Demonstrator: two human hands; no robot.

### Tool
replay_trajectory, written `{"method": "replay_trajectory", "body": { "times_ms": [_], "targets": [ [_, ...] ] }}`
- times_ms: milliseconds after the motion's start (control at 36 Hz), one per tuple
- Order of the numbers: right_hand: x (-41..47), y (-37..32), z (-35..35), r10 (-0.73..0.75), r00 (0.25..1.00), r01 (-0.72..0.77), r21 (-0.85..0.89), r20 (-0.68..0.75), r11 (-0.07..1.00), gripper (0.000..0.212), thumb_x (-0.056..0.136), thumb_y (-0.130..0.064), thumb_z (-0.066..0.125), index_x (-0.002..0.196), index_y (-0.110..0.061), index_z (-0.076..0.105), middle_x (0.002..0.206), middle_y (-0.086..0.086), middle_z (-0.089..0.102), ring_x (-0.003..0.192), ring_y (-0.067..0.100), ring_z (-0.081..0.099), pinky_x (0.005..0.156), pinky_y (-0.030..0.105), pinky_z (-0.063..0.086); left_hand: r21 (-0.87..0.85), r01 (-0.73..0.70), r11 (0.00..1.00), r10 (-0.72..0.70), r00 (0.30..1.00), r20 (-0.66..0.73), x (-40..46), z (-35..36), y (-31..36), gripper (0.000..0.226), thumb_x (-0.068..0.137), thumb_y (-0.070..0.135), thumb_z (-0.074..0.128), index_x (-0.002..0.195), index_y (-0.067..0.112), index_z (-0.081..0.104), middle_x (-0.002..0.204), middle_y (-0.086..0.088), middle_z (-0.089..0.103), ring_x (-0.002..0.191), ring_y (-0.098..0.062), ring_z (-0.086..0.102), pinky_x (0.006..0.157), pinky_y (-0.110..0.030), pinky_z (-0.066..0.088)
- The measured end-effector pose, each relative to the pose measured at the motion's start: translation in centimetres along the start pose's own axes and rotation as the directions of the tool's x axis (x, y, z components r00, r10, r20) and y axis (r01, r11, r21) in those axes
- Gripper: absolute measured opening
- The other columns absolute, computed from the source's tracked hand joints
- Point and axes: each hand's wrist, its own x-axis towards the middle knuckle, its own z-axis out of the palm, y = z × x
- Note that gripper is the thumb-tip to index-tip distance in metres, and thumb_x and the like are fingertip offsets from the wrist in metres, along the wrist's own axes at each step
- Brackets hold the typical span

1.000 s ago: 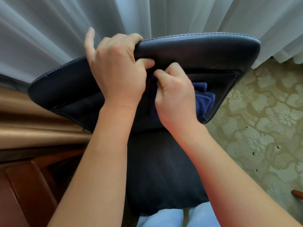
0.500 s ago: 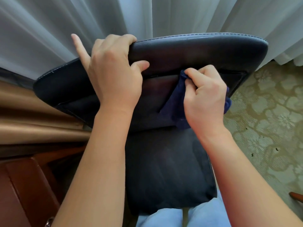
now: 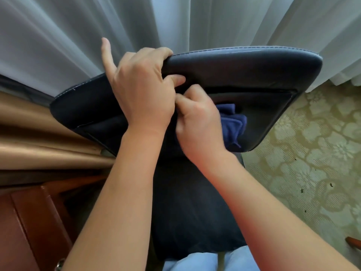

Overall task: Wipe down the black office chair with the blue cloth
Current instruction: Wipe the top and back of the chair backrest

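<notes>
The black office chair [image 3: 244, 75] stands right in front of me, seen from above and behind its padded backrest. My left hand [image 3: 142, 89] grips the top edge of the backrest, fingers curled over it and the little finger sticking up. My right hand [image 3: 199, 122] is closed around the bunched blue cloth [image 3: 232, 124] and presses it against the rear panel of the backrest, just right of my left hand. Part of the cloth sticks out to the right of my fist; the rest is hidden under my palm.
White sheer curtains [image 3: 175, 26] hang directly behind the chair. A tan drape [image 3: 29, 137] and reddish wooden furniture [image 3: 29, 222] are at the left. Floral patterned carpet [image 3: 312, 163] covers the floor at the right. My light blue trousers [image 3: 205, 261] show at the bottom.
My right hand slid the blue cloth to the right along the backrest's rear panel, then back left beside my left hand. The left hand kept its grip on the top edge.
</notes>
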Motion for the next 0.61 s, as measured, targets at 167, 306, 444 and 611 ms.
{"method": "replay_trajectory", "body": {
  "times_ms": [167,306,444,611],
  "targets": [
    [-0.8,0.1,-1.1,0.02,0.997,-0.013,0.088,-0.078,0.996,0.016,0.087,0.001,0.058,0.091,-0.002,0.073,0.08,0.009,0.055,0.072,0.022,0.053,0.065,0.036,0.045,-0.037,-0.057,0.998,0.059,0.996,0.061,-0.2,-1.0,-0.5,0.041,0.08,0.052,0.071,0.113,0.027,0.072,0.1,0.009,0.072,0.096,-0.017,0.063,0.124,-0.055,0.007],
    [-0.9,2.5,-3.9,0.12,0.958,-0.1,0.087,-0.259,0.991,0.015,0.092,-0.005,0.063,0.099,-0.006,0.076,0.081,0.006,0.057,0.072,0.007,0.049,0.07,0.006,0.034,-0.005,0.021,1.0,-0.021,0.998,0.067,-1.1,-2.1,-2.4,0.052,0.08,0.048,0.074,0.126,0.026,0.063,0.115,0.008,0.067,0.114,-0.02,0.057,0.123,-0.058,0.005],
    [-1.0,3.4,-3.5,0.121,0.964,-0.118,0.026,-0.235,0.993,0.016,0.091,-0.004,0.062,0.098,-0.007,0.076,0.082,0.007,0.058,0.073,0.004,0.045,0.07,0.003,0.032,0.033,0.142,0.989,-0.144,0.987,0.074,-1.7,-2.6,-4.4,0.056,0.076,0.051,0.078,0.126,0.031,0.06,0.119,0.011,0.065,0.12,-0.02,0.053,0.122,-0.061,0.006],
    [-1.1,2.4,-2.3,0.1,0.97,-0.098,0.02,-0.222,0.995,0.017,0.09,-0.003,0.062,0.099,-0.006,0.076,0.081,0.006,0.056,0.073,0.009,0.048,0.069,0.008,0.033,0.019,0.167,0.986,-0.168,0.985,0.034,-1.5,-2.1,-4.2,0.042,0.074,0.056,0.075,0.109,0.034,0.069,0.107,0.013,0.067,0.109,-0.016,0.056,0.123,-0.056,0.01]
  ]
}}
